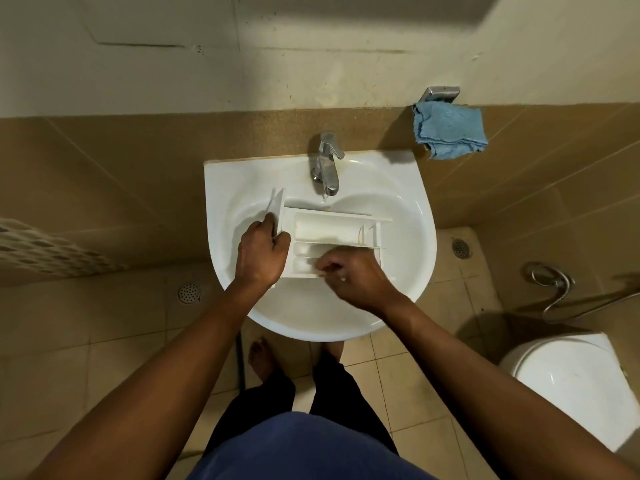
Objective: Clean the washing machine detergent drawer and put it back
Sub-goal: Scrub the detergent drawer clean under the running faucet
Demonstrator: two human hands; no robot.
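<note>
The white detergent drawer (332,230) lies over the bowl of the white sink (408,244), its front panel to the left and its compartments facing up. My left hand (261,252) grips the drawer at its front-panel end. My right hand (349,271) is over the near compartments with fingers curled; it seems to pinch a thin, pale tool, blurred and largely hidden. The chrome tap (325,164) stands just behind the drawer, and a thin stream of water seems to fall from its spout.
A blue cloth (450,131) hangs from a metal holder on the wall at upper right. A white toilet (568,379) stands at lower right with a spray hose (554,285) above it. Floor drains sit either side of the sink. My bare feet stand below the basin.
</note>
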